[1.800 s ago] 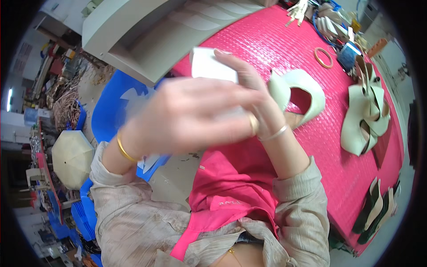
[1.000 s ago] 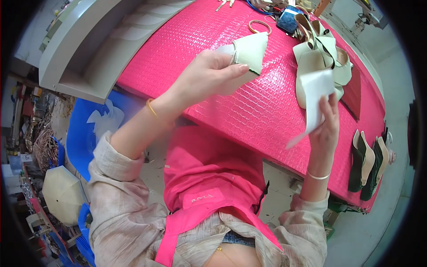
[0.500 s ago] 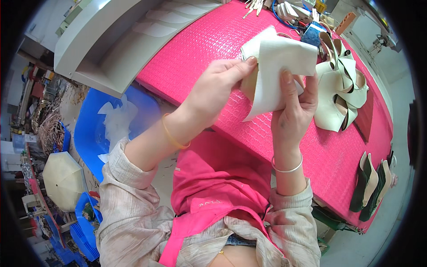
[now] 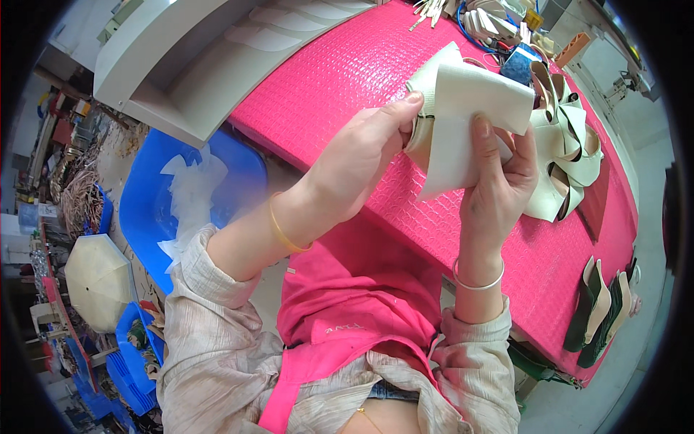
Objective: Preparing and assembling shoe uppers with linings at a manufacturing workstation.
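Above the table, both my hands hold a pale leather piece (image 4: 455, 141), folded over, with a smooth white face and a mint-tinted textured part behind it. The thumb and fingers of my left hand (image 4: 361, 152) pinch its left edge beside a small dark mark. On the lower right, my right hand (image 4: 499, 177) grips the piece, thumb across the white face and fingers curled behind. A heap of pale mint shoe uppers (image 4: 557, 145) lies just right of my right hand on the pink table covering (image 4: 318, 79).
A grey curved-sided shelf unit (image 4: 181, 108) holding white cut pieces stands at upper left. Below it sits a blue bin (image 4: 144, 188) with translucent white scraps. Dark-and-beige insole-shaped pieces (image 4: 600, 311) lie at the table's right edge. Behind are a blue box (image 4: 520, 64) and cables.
Both hands and the leather piece have shifted slightly to the right in view, as has the table. The grip of each hand looks much the same.
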`<state>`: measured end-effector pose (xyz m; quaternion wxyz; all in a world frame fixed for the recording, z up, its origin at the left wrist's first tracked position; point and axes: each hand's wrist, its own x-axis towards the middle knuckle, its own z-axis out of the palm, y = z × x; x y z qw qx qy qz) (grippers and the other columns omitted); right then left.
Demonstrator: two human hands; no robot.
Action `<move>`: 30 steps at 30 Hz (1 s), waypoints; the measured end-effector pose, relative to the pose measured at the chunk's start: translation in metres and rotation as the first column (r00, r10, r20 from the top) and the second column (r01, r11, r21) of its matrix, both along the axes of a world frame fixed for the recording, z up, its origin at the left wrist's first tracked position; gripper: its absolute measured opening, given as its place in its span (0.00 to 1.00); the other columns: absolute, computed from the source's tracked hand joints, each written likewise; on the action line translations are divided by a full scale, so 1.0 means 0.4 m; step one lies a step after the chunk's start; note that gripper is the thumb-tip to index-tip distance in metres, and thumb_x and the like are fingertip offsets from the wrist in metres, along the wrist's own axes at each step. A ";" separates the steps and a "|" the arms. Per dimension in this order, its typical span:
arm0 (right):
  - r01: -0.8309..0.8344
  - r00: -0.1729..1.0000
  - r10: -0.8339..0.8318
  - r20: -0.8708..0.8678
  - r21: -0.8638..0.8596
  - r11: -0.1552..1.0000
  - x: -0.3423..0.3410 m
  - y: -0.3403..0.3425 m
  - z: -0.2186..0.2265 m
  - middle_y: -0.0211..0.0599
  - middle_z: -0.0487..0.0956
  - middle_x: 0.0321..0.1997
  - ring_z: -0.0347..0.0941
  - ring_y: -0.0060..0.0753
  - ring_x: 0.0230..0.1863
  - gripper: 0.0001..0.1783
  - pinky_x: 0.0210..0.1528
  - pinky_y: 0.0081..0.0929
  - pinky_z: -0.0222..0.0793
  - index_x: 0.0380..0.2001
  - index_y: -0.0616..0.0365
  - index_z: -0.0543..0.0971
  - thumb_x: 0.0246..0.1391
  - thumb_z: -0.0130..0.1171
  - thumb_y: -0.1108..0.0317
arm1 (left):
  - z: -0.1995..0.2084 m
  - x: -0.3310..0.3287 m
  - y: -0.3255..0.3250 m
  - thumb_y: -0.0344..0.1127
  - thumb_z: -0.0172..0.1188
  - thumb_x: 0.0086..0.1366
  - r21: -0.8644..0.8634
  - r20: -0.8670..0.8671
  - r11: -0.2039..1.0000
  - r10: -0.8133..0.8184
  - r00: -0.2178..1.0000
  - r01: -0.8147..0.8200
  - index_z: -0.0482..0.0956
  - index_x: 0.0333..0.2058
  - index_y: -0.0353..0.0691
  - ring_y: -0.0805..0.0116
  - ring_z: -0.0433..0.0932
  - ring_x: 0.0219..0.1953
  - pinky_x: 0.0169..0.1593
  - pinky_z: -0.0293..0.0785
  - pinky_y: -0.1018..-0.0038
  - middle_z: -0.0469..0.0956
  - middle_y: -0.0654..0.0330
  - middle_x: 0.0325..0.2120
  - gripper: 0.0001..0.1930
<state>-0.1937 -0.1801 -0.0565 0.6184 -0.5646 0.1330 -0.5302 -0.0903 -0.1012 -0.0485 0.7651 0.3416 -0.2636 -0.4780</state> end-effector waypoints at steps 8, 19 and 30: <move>0.015 1.000 -0.015 -0.027 0.005 1.000 0.006 0.008 0.007 0.35 0.77 0.32 0.72 0.18 0.32 0.12 0.32 0.13 0.68 0.40 0.63 0.71 0.51 0.55 0.73 | -0.002 -0.005 0.008 0.42 0.48 0.63 0.056 0.204 0.998 0.005 0.979 -0.016 0.76 0.31 0.31 0.79 0.69 0.28 0.33 0.64 0.82 0.74 0.62 0.25 0.16; 0.164 0.981 -0.169 -0.098 -0.063 0.984 -0.042 0.040 -0.041 0.45 0.61 0.54 0.71 0.30 0.41 0.36 0.35 0.18 0.73 0.57 0.59 0.54 0.45 0.55 0.82 | 0.088 0.061 -0.145 0.36 0.58 0.56 0.056 0.333 0.995 0.054 0.941 -0.077 0.77 0.30 0.32 0.79 0.75 0.26 0.32 0.71 0.83 0.78 0.61 0.22 0.11; 0.227 0.969 -0.234 -0.083 -0.086 0.970 -0.031 -0.013 -0.054 0.41 0.65 0.49 0.71 0.25 0.37 0.31 0.31 0.14 0.71 0.53 0.61 0.59 0.44 0.57 0.80 | 0.138 0.049 -0.147 0.47 0.47 0.63 0.093 0.334 0.972 -0.237 0.912 0.218 0.75 0.32 0.31 0.78 0.73 0.22 0.27 0.69 0.81 0.75 0.60 0.21 0.20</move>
